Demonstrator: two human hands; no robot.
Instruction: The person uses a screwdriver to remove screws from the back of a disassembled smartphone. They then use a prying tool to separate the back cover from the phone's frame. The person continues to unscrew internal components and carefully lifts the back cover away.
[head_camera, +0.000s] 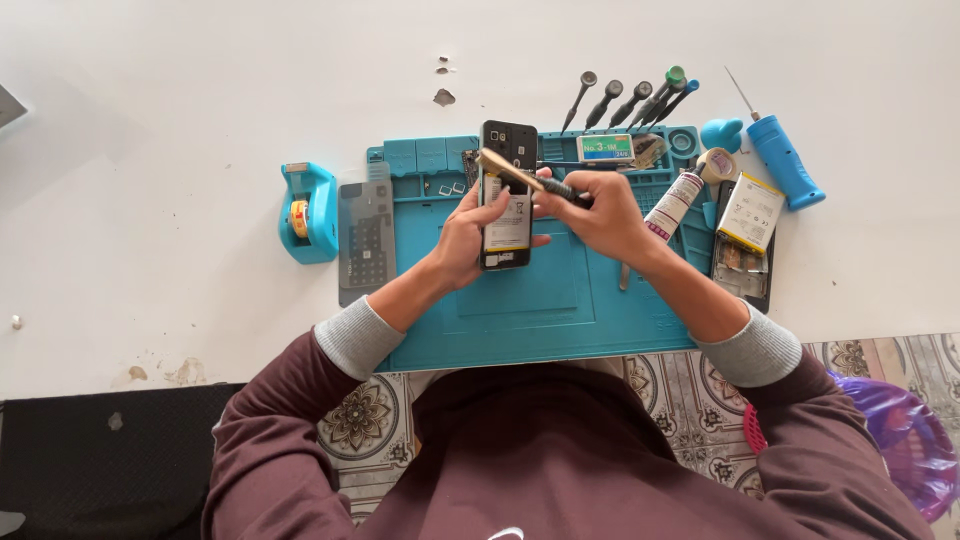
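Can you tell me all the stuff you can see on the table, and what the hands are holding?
phone: 1, black, back cover off, held over the mat
brush: 1, tan bristles, dark handle, across the phone's top
work mat: 1, teal, middle of the table
screwdrivers: about 5, dark, in a row behind the mat
tape dispenser: 1, blue, left of the mat
grey plate: 1, at the mat's left edge
glue tube: 1, white, right side of the mat
battery: 1, white and yellow, right of the mat
blue-handled tool: 1, far right
table: 1, white
left hand: holds the phone
right hand: holds the brush
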